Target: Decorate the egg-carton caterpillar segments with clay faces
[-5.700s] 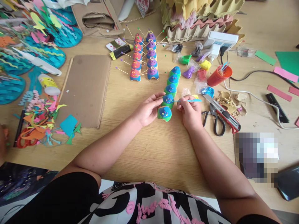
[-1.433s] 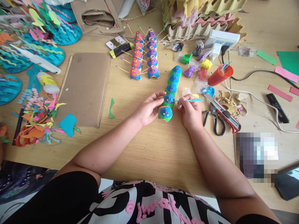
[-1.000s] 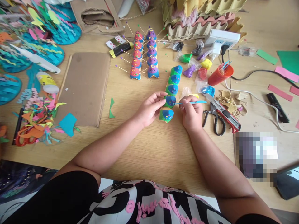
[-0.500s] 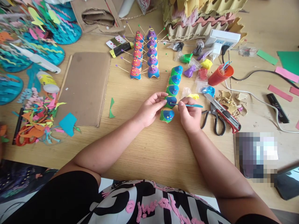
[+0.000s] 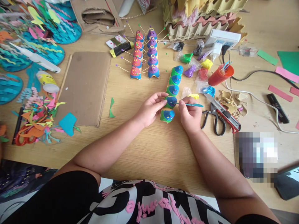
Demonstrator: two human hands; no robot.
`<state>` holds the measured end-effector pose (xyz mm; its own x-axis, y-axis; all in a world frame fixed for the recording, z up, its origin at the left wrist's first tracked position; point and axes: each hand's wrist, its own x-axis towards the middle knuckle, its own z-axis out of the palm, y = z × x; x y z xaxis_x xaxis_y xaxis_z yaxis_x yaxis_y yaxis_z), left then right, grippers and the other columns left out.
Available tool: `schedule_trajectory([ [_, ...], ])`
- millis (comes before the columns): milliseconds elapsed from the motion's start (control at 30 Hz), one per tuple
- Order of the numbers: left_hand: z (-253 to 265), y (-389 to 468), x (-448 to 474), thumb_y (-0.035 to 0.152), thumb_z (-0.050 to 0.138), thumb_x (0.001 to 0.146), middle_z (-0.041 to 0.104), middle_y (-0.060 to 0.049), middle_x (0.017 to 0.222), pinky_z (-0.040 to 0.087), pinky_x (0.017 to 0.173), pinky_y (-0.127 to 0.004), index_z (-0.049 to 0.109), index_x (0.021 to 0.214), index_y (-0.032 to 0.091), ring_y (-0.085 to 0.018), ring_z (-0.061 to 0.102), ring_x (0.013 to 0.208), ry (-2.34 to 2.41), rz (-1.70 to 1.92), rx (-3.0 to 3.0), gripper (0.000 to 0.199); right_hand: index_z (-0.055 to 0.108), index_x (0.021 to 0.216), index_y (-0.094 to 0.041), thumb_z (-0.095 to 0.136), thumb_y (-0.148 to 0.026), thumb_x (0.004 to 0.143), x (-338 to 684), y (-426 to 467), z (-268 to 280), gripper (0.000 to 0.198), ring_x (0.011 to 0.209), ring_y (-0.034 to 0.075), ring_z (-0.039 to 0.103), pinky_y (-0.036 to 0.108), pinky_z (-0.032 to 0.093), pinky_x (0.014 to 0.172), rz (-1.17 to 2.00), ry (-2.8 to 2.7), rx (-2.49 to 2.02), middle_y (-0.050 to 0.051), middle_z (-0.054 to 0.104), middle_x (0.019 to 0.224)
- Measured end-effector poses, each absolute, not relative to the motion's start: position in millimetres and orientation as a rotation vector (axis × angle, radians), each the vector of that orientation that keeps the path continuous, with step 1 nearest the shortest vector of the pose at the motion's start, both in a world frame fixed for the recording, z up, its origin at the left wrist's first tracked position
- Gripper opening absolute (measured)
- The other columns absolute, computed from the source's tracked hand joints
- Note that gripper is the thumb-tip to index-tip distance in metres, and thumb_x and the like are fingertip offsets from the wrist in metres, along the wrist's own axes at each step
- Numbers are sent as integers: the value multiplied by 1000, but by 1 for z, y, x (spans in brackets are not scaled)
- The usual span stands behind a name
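A strip of egg-carton cups [image 5: 173, 90], coated in blue and green clay with small faces, runs away from me on the table. My left hand [image 5: 153, 109] grips its left side with thumb and fingertips, at the second cup from the near end. In my right hand [image 5: 190, 115] is a thin blue clay modelling tool [image 5: 197, 105], pinched like a pen. The tool's tip touches the face of that same cup. The nearest cup [image 5: 167, 115] has small yellow details on its blue top.
Finished-looking red strip [image 5: 136, 59] and purple strip [image 5: 152, 59] with sticks stand behind. Right lie clay bags [image 5: 206, 64], an orange cup [image 5: 220, 75], scissors [image 5: 218, 121], a box cutter [image 5: 225, 115] and a power strip [image 5: 223, 37]. Left are cardboard [image 5: 83, 87] and paper scraps [image 5: 37, 121].
Almost nothing differs. Both hands keep their places at the strip, and the tool's tip stays on the same cup with only a tiny shift.
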<state>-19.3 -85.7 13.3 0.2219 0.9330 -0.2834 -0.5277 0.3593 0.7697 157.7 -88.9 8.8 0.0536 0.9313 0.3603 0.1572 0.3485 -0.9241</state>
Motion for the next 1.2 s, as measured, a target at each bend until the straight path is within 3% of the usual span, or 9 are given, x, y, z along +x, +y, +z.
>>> schedule_trajectory([
  [633, 15, -86, -19, 22, 94, 84, 81, 2, 97, 58, 73, -20, 71, 111, 20, -11, 77, 86, 842, 1089, 596, 36, 58, 71, -22, 67, -63, 102, 157, -91, 10, 52, 61, 11, 49, 30, 41, 61, 763, -1441, -1016, -3, 57, 65],
  [1200, 16, -86, -18, 21, 92, 85, 81, 2, 97, 58, 71, -20, 71, 110, 21, -11, 77, 84, 855, 1086, 592, 33, 56, 69, -24, 65, -67, 100, 156, -92, 14, 54, 60, 13, 48, 31, 44, 59, 725, -1466, -1085, -2, 54, 64],
])
